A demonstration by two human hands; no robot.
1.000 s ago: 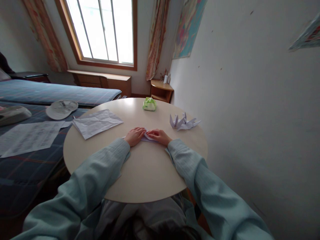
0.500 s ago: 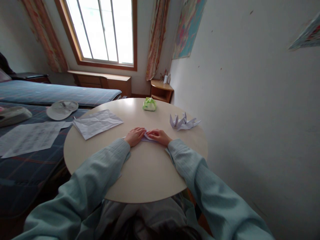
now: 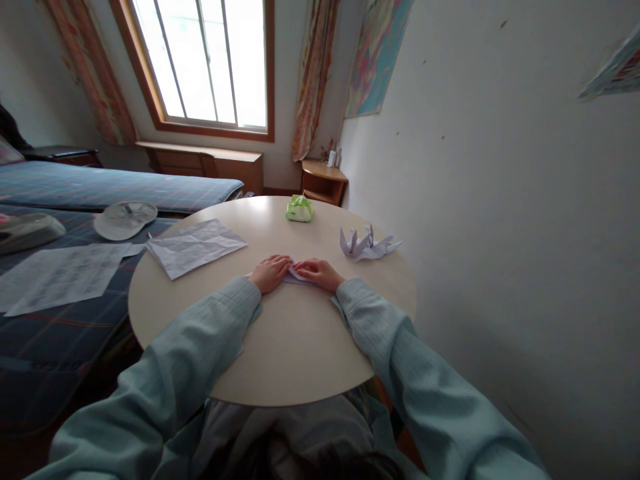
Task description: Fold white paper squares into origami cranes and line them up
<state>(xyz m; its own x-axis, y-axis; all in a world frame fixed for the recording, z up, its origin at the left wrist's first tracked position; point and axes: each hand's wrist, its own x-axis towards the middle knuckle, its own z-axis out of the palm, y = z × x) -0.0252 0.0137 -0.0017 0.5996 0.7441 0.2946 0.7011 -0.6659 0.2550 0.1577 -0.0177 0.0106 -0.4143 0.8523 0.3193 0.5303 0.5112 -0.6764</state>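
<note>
A small piece of folded white paper (image 3: pixel 299 276) lies on the round table, mostly covered by both hands. My left hand (image 3: pixel 271 273) holds it down from the left, with the fingers close together and curved over its top. From the other side, my right hand (image 3: pixel 320 274) grips the paper between thumb and fingers, its fingertips almost meeting those of the left. The paper's exact folds are hidden. To the right of my hands stand folded paper cranes (image 3: pixel 369 247), touching one another.
Creased paper sheets (image 3: pixel 197 247) lie at the left of the round table (image 3: pixel 295 360). A green tissue pack (image 3: pixel 299 209) sits near its far edge. Left of the table, a bed holds a cap (image 3: pixel 125 221) and printed sheets (image 3: pixel 65 277). A wall (image 3: pixel 500 233) rises close on the right.
</note>
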